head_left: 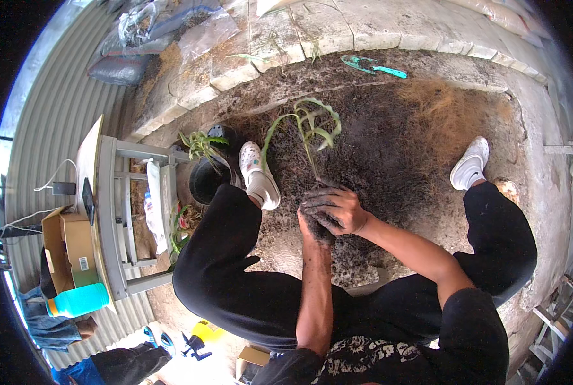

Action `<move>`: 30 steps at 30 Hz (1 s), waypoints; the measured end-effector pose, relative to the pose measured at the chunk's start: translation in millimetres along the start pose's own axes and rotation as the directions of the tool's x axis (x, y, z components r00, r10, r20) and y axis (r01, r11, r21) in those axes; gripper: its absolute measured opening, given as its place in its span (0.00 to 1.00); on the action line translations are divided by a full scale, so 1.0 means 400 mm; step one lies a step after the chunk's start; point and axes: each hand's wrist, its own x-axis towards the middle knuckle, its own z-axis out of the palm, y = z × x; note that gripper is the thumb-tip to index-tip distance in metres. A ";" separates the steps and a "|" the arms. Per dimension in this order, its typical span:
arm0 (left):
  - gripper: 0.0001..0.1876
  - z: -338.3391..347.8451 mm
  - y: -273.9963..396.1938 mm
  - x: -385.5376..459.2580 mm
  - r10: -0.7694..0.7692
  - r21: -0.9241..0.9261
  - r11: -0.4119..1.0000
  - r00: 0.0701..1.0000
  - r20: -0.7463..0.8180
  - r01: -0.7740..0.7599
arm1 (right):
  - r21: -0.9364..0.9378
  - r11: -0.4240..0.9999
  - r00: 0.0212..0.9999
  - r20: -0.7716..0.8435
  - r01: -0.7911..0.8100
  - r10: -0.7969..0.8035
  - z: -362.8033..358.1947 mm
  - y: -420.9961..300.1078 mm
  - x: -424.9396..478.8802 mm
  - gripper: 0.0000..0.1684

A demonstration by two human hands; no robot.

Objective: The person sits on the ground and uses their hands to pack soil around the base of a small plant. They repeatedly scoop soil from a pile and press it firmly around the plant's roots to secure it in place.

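Both my hands are smeared with dark soil and clasped together around the base of a leafy green plant [308, 125]. My right hand [337, 207] lies over my left hand [315, 224], and its fingers wrap across the left ones. The plant's stem rises from between them, with long leaves that arch and droop. What exactly is enclosed at the stem's base is hidden by my fingers. Dark loose soil [368, 144] covers the ground below and beyond my hands.
A turquoise hand trowel [387, 71] lies at the far edge of the soil, near brown fibre [440, 115]. Black plant pots [204, 185] stand left of my foot, beside a wooden table [107, 192] with a cardboard box [77, 250] and turquoise bottle [81, 299]. Another person's legs [127, 361] show lower left.
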 end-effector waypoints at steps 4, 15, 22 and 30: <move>0.20 0.054 0.027 -0.001 0.068 0.056 0.996 0.997 0.030 -0.069 | -0.033 0.998 0.998 0.022 -0.050 0.051 -0.069 -0.083 0.114 0.34; 0.24 0.114 0.028 0.011 0.351 0.475 0.836 0.933 -0.079 -0.274 | 0.872 -0.034 0.367 0.240 -0.488 0.899 0.008 -0.098 0.114 0.27; 0.27 0.097 -0.033 -0.011 0.594 0.935 0.097 0.774 0.220 -0.340 | 0.787 0.260 0.228 -0.154 -0.560 0.961 0.095 0.002 0.054 0.20; 0.23 0.104 -0.051 -0.011 0.521 0.890 0.356 0.851 0.063 -0.284 | 0.809 0.324 0.478 -0.061 -0.491 0.876 0.106 0.014 -0.004 0.18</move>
